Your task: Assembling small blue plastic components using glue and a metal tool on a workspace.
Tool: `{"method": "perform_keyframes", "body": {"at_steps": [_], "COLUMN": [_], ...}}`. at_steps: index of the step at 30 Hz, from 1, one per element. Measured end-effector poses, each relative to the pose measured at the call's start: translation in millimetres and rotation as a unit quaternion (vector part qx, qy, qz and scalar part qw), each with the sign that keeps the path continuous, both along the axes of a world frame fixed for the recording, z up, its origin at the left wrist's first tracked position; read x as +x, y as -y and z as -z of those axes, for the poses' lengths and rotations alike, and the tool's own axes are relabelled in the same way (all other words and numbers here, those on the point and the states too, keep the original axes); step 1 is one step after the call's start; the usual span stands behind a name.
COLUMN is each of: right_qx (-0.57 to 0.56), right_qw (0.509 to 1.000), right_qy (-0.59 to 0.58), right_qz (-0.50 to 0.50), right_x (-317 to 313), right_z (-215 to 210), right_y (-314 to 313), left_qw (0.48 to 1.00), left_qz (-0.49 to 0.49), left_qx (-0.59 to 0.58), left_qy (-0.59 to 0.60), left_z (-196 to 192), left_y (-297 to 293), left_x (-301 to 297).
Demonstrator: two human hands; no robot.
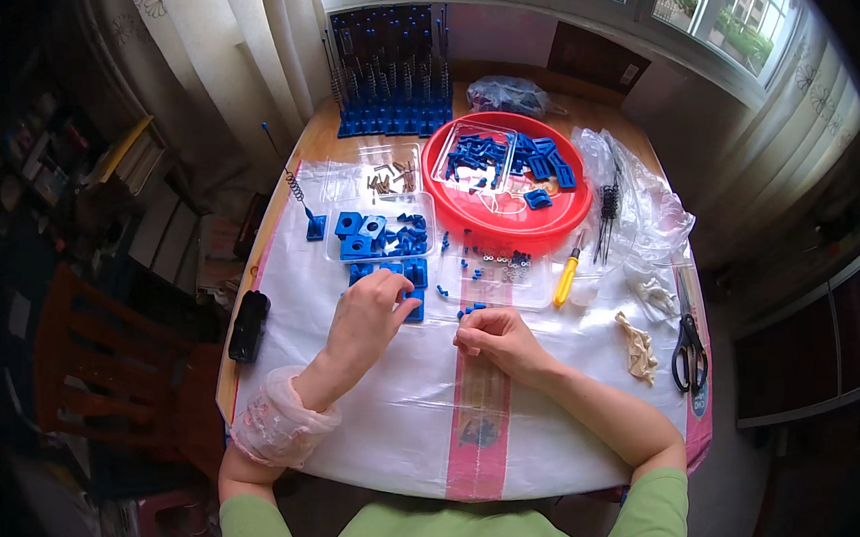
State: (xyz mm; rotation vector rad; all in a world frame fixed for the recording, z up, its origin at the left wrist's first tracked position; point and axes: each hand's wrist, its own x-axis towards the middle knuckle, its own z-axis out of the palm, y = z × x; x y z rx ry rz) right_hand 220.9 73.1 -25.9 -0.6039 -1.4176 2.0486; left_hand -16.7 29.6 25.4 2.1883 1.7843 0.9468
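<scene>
My left hand (377, 299) reaches over a group of blue square plastic bases (414, 307) at the middle left. Its thumb stands apart from the bent fingers, and nothing shows between them. To its right, my right hand (498, 341) is closed in a pinch above the covered table; whatever sits in its fingertips is too small to make out. Just beyond those fingers lie small blue plastic pieces (474, 308). A clear tray (331, 250) behind my left hand holds more blue bases and small blue parts.
Behind stands a red round tray (584, 205) with blue parts. A yellow-handled screwdriver (566, 282) and black scissors (689, 356) lie right. Spring assemblies (396, 118) stand at the back; one single spring piece (316, 226) stands left, and a black case (248, 327) sits at the left edge.
</scene>
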Motion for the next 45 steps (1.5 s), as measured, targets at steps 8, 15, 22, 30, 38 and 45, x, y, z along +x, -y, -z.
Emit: {"method": "perform_keyframes", "body": {"at_steps": [8,15,22,30,38,45], "right_qx": [0.011,0.083,0.178,0.48,0.635,0.583], "right_qw": [1.0,0.992,0.959,0.847,0.697,0.676], "right_qy": [-0.008,-0.028,-0.022,-0.035,-0.087,-0.025], "right_qz": [-0.001,0.095,0.22,0.225,0.321,0.449], "right_x": [1.3,7.2,11.5,32.8,89.1,168.5], "right_z": [5.1,-11.6,-39.5,-115.2,-181.4,-201.3], "right_y": [-1.8,5.0,3.1,11.2,21.6,17.0], "left_qw": [0.998,0.993,0.993,0.986,0.983,0.98], "left_qz": [0.064,0.112,0.109,0.102,0.101,0.114], "left_qx": [0.016,0.023,0.024,-0.065,-0.087,-0.101], "left_qy": [-0.02,0.014,0.038,0.113,0.128,0.129], "left_z": [-14.3,-2.4,5.1,16.3,17.0,14.1], "left_y": [13.9,22.6,27.1,30.9,32.6,34.9], "left_x": [9.0,29.5,35.1,34.1,32.2,34.9]}}
